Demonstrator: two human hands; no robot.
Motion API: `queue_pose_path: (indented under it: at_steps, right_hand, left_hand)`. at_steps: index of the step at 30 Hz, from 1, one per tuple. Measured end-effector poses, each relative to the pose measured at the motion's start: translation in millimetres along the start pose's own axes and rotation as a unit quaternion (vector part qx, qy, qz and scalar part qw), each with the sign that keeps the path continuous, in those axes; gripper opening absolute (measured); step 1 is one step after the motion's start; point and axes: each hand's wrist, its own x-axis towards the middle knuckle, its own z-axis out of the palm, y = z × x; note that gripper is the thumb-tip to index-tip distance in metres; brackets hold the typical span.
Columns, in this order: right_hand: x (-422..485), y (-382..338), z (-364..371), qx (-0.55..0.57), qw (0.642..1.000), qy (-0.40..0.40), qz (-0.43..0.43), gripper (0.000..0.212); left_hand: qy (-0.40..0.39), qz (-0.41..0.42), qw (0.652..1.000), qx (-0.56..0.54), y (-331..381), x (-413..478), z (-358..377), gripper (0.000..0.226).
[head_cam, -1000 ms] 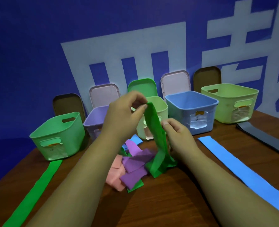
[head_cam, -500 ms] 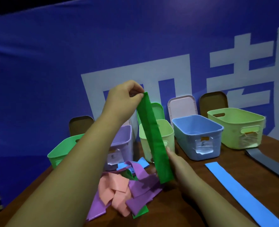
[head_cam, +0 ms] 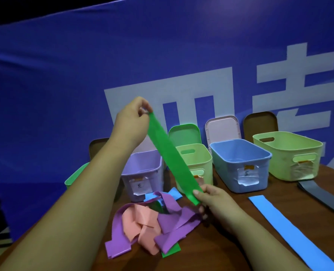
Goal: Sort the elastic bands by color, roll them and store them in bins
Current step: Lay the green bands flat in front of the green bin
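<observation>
Wooden table (head_cam: 221,251) before a blue banner (head_cam: 64,75). I see my left hand (head_cam: 131,122) pinching the green band's (head_cam: 172,155) top end, my right hand (head_cam: 214,198) pinching its bottom end, stretched taut above the band pile (head_cam: 150,223), in front of the purple bin (head_cam: 142,173).

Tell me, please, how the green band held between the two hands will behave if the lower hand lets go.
The green band is thin and flat, pulled straight between the left hand and right hand, so it would probably hang limp. The bands in the pile lie folded and crumpled, which suggests floppy, light material. It seems unlikely to roll or tip.
</observation>
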Motion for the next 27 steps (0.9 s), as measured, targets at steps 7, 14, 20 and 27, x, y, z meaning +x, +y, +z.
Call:
queue_pose_path:
  at_steps: [7,14,20,27]
  right_hand:
    - [10.1,0.9,-15.6,0.073,0.994,0.068,0.046,0.011]
    - [7.7,0.8,4.0,0.046,0.995,0.087,0.034,0.016]
    - [17.7,-18.2,44.3,0.017,0.993,0.113,0.016,0.015]
    - [49.6,-34.5,132.2,-0.297,0.947,0.088,-0.090,0.025]
  left_hand:
    - [-0.015,-0.145,0.989,-0.039,-63.7,-52.1,-29.6,0.041]
    - [-0.023,-0.118,0.993,0.018,-127.2,-121.5,-56.8,0.048]
    - [-0.064,-0.019,0.993,0.103,-163.1,-177.9,-105.6,0.035]
    - [-0.081,0.062,0.976,0.193,-213.0,-251.3,-170.9,0.037]
